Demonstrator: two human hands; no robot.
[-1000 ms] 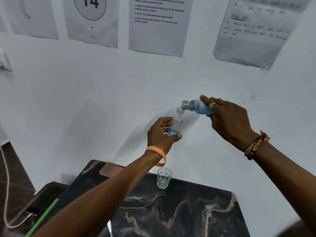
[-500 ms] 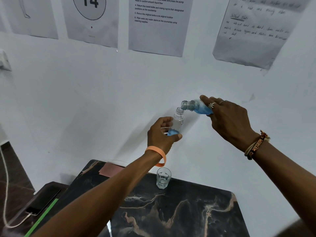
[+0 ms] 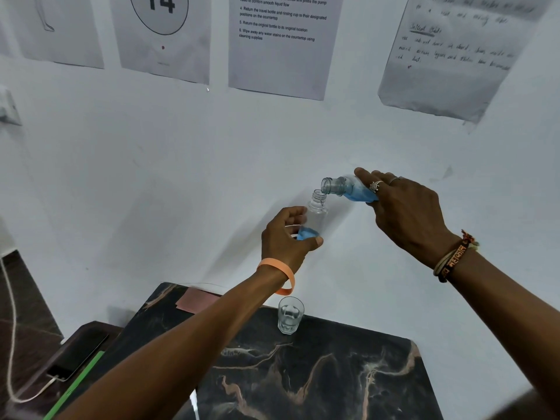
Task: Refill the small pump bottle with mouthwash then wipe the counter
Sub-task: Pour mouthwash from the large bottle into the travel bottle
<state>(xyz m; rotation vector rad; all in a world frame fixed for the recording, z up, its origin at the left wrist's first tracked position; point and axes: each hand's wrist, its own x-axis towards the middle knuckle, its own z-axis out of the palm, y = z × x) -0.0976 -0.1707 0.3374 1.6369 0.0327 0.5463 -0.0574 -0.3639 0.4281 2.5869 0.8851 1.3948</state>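
Observation:
My left hand (image 3: 286, 237) grips a small clear bottle (image 3: 315, 213) upright and uncapped, well above the counter; a little blue liquid sits in its bottom. My right hand (image 3: 406, 213) holds the mouthwash bottle (image 3: 348, 189) tipped on its side, its open mouth just above and touching the small bottle's neck. Blue mouthwash lies along the tipped bottle's lower side. No pump head is in view.
Below, a dark marble counter (image 3: 318, 374) carries a small glass of water (image 3: 290, 315) near the wall and a pink cloth (image 3: 197, 301) at its back left corner. A phone on a cable (image 3: 78, 353) lies on a low stand at the left. Paper sheets hang on the white wall.

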